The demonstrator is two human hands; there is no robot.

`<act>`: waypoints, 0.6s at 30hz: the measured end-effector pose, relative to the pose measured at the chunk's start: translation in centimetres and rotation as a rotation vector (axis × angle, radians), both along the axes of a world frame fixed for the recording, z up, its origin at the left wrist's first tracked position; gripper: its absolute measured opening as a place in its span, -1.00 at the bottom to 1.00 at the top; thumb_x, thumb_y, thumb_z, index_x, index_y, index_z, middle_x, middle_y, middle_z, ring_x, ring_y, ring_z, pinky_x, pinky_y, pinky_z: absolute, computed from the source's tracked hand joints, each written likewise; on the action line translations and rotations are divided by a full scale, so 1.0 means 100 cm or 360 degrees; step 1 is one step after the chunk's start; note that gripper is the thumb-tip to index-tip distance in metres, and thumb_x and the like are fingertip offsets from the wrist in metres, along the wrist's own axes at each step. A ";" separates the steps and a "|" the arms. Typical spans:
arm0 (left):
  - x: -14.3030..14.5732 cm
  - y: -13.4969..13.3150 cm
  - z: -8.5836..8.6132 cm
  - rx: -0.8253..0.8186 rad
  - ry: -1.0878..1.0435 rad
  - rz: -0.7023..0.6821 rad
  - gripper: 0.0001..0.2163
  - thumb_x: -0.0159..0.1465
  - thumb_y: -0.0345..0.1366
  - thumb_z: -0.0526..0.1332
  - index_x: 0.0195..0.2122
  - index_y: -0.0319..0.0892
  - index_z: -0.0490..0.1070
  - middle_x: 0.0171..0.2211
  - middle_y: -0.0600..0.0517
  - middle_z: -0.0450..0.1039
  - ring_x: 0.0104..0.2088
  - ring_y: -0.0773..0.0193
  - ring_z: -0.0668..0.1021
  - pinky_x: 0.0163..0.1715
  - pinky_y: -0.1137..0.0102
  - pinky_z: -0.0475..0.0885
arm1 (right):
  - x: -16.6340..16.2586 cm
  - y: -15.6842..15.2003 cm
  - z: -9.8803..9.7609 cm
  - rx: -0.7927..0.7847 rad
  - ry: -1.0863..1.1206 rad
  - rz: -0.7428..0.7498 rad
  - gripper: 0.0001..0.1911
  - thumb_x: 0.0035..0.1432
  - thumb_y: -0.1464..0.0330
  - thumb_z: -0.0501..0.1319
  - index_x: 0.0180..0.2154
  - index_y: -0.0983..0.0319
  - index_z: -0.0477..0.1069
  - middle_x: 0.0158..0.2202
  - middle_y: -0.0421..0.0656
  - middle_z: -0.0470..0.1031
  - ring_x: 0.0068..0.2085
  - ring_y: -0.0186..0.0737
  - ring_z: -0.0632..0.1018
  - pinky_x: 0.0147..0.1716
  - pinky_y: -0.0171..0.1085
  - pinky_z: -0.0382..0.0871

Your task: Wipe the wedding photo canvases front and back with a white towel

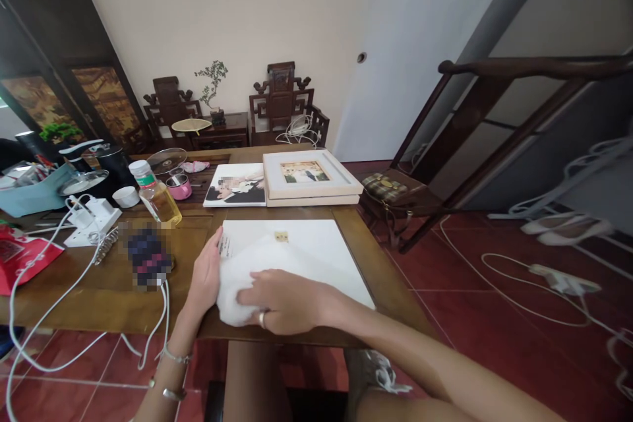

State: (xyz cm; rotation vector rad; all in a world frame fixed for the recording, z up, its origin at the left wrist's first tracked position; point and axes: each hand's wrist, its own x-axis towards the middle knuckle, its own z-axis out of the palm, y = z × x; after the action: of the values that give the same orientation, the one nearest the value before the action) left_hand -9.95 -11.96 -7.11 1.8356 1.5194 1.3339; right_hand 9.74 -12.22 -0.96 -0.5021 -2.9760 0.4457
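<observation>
A white flat panel (pixel 311 247) with a small gold hanging plate (pixel 281 236) lies on the wooden table in front of me. On its left part sits a bunched white cloth (pixel 235 283), soft and crumpled. My right hand (pixel 284 300), with a ring on one finger, presses into this cloth with bent fingers. Along the panel's left edge rests my left hand (pixel 206 273), its fingers straight and close to the cloth. Its thumb cannot be made out clearly.
Behind the panel are a photo print (pixel 237 186) and stacked framed pictures (pixel 311 178). To the left stand an oil bottle (pixel 157 194), a pink mug (pixel 179 186), a power strip (pixel 93 221) and loose white cables. A wooden chair (pixel 420 194) holding a plaid bag (pixel 383 188) is at right.
</observation>
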 end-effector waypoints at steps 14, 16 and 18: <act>-0.001 0.006 -0.008 -0.0069 0.0560 -0.0150 -0.65 0.27 -0.25 0.04 0.04 -0.20 0.36 0.11 -0.11 0.33 0.17 0.13 0.31 0.18 0.12 0.16 | -0.013 0.098 0.001 -0.0295 0.0154 -0.0648 -0.75 0.24 0.27 -0.01 -0.21 0.24 0.36 -0.15 -0.08 0.48 -0.14 -0.11 0.46 -0.20 -0.31 0.23; -0.001 0.006 -0.008 -0.0077 0.0584 -0.0129 -0.65 0.26 -0.25 0.05 0.03 -0.22 0.37 0.10 -0.12 0.34 0.15 0.12 0.33 0.18 0.13 0.17 | -0.030 0.098 0.001 -0.0320 0.0205 -0.0593 -0.71 0.26 0.25 -0.03 -0.17 0.25 0.36 -0.09 -0.14 0.46 -0.09 -0.14 0.44 -0.16 -0.34 0.23; -0.002 0.006 -0.008 -0.0099 0.0597 -0.0109 -0.65 0.26 -0.26 0.05 0.03 -0.24 0.37 0.10 -0.13 0.34 0.15 0.12 0.34 0.17 0.14 0.18 | -0.037 0.096 0.001 -0.0337 0.0251 -0.0584 -0.67 0.28 0.25 -0.07 -0.12 0.26 0.36 -0.07 -0.16 0.46 -0.07 -0.14 0.44 -0.13 -0.34 0.23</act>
State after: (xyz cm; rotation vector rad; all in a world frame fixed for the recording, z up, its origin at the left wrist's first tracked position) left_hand -10.12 -11.31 -7.90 2.1644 1.6369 0.9350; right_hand 6.06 -2.59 -0.87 -0.9609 -2.6179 0.7243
